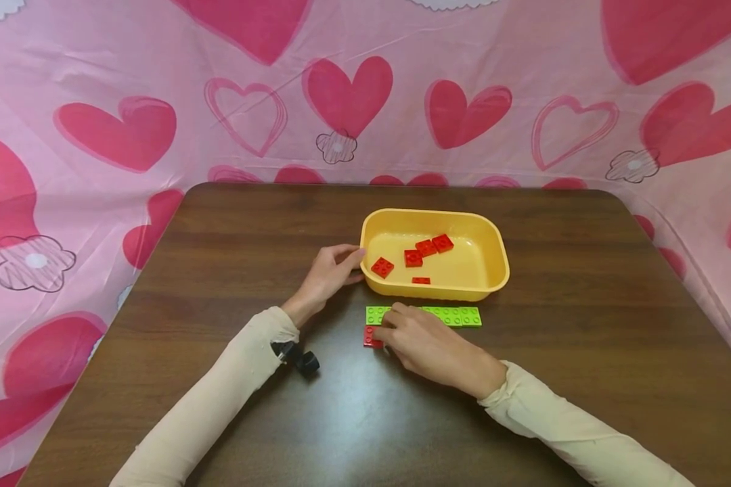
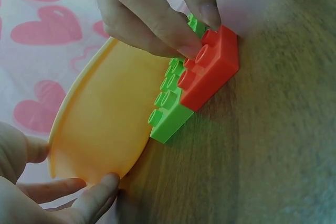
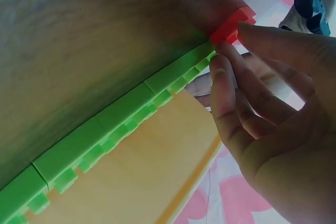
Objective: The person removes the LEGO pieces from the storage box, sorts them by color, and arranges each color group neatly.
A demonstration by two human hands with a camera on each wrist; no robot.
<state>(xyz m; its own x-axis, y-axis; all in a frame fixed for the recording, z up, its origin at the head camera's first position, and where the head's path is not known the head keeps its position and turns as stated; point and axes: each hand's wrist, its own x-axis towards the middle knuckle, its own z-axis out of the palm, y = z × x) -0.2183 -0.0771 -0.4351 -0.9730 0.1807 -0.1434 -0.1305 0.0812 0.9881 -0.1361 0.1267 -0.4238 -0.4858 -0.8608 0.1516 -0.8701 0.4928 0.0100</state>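
My left hand (image 1: 329,274) holds the left end of a yellow plastic tub (image 1: 496,287), its fingertips against the rim and outer wall. Several red toy bricks (image 1: 382,267) lie scattered inside. Just in front of the tub, light green toy bricks (image 1: 471,316) form a long straight row, studs up. Against the near side of this row, at its left end, sits a red brick (image 2: 215,69). My right hand (image 1: 429,345) pinches the red brick between thumb and fingers. From above, that hand hides part of the green row and the brick's right side.
Beneath everything is a dark brown wooden table (image 1: 268,223). A pink cloth with hearts (image 1: 350,95) hangs behind it and along the sides. A black strap mount (image 1: 301,358) is on my left wrist.
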